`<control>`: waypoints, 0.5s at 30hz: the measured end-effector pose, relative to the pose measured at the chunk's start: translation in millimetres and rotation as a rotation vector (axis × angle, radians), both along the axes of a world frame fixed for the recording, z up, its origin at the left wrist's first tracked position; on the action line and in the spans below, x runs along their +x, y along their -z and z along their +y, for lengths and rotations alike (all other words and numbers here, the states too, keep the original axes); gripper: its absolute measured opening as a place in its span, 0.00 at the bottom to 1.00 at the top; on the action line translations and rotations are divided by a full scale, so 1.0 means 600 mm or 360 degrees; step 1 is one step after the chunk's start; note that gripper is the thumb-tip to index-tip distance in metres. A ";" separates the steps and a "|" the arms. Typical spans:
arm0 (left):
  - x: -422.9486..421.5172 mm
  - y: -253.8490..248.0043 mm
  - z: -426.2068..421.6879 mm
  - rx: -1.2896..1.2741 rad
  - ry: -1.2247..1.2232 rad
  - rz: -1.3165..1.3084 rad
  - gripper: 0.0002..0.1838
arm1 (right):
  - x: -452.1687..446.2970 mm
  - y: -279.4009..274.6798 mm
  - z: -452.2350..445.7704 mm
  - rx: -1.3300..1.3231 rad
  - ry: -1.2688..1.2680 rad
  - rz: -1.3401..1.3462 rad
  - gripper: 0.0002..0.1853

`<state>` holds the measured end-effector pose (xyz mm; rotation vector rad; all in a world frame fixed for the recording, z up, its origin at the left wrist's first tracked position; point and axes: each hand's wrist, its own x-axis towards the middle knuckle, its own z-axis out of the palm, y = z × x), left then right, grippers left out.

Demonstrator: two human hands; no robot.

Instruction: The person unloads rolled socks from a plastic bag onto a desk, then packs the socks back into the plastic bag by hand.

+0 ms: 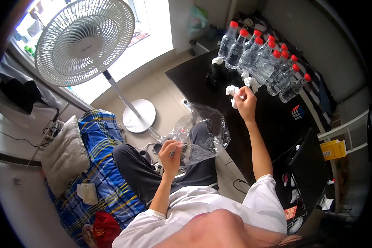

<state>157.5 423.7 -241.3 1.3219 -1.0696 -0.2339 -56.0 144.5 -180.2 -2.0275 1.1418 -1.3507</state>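
My left hand [170, 158] is closed on the edge of a large clear plastic bag [206, 142], which hangs over my knees. Above the dark table [202, 76], my right hand [246, 103] pinches a crumpled white tissue [231, 90] between thumb and fingers. More wadded tissues [251, 84] lie just beyond that hand, and another white wad [217, 60] sits farther back. Close behind them stand several clear bottles [249, 57] with red caps, upright in rows. A black bundled item [216, 77] rests on the table left of the tissues.
A Rubik's cube [296, 112] and an open laptop [314, 165] are on the table to the right. A white standing fan [87, 43] rises on the left by the window. A grey cushion [65, 155] leans on the blue plaid bedding [103, 165]. A yellow packet [333, 149] is at far right.
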 end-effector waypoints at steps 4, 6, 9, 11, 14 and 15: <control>-0.001 -0.004 0.001 0.0073 -0.0027 -0.0020 0.02 | -0.004 -0.038 0.009 -0.0170 0.0118 0.0103 0.07; 0.000 0.010 -0.005 0.0035 0.0008 0.0005 0.02 | -0.014 -0.056 0.009 -0.0238 0.0152 0.0129 0.07; -0.004 0.001 0.001 0.0053 0.0016 0.0037 0.02 | -0.025 -0.075 0.014 -0.0298 0.0154 0.0120 0.06; -0.003 -0.001 -0.004 0.0053 -0.0016 -0.0028 0.02 | -0.030 -0.091 0.016 -0.0284 0.0196 0.0086 0.06; -0.006 -0.007 -0.012 0.0006 -0.0002 0.0017 0.02 | -0.038 -0.118 0.034 0.0142 -0.0292 -0.0101 0.06; -0.007 -0.007 -0.010 0.0012 0.0000 -0.0017 0.02 | -0.037 -0.130 0.048 0.0427 -0.0610 -0.0126 0.06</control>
